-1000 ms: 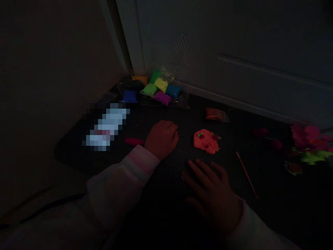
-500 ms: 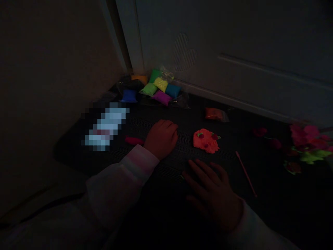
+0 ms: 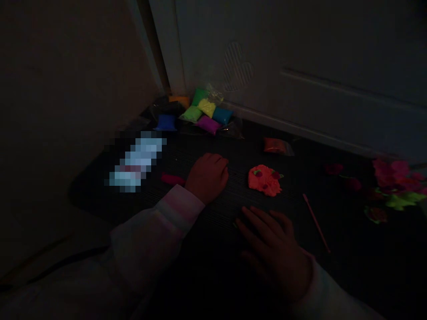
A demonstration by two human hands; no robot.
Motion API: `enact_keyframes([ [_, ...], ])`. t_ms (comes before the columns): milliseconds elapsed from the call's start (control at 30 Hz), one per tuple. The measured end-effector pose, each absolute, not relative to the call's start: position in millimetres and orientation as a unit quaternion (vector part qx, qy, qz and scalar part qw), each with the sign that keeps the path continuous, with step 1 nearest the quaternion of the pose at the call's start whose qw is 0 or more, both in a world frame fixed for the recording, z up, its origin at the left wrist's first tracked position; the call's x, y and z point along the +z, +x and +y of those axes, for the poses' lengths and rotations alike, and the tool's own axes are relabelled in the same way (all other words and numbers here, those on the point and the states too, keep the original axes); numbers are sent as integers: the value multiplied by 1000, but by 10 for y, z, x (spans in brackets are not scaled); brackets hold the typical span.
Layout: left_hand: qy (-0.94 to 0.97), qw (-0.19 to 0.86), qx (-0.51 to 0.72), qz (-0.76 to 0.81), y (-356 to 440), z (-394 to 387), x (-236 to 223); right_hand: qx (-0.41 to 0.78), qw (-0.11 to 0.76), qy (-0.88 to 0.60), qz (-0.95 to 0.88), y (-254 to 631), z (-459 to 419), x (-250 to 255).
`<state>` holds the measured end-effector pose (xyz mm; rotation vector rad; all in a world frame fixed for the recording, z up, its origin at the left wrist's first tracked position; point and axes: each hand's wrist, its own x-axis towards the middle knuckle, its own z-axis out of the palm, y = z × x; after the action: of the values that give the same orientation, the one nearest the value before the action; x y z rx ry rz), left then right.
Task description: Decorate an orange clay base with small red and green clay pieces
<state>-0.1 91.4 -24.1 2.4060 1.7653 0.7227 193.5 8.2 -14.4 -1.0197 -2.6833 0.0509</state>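
Pose unchanged vs a second ago: left hand curled, contents unclear; right hand fingers spread, palm hidden, near coral clay.

At lower left we see a pale, pink-banded left sleeve; at lower right, a pale right sleeve.

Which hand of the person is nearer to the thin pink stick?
Right. The right hand lies just left of the thin pink stick, with a gap between them; the left hand is farther left, on the other side of the coral lump.
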Motion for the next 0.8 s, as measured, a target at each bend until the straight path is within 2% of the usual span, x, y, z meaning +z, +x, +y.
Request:
enact_keyframes([
  [800, 784, 33, 240, 571, -3, 915, -245, 8, 108, -366, -924, 1927, 76, -148],
])
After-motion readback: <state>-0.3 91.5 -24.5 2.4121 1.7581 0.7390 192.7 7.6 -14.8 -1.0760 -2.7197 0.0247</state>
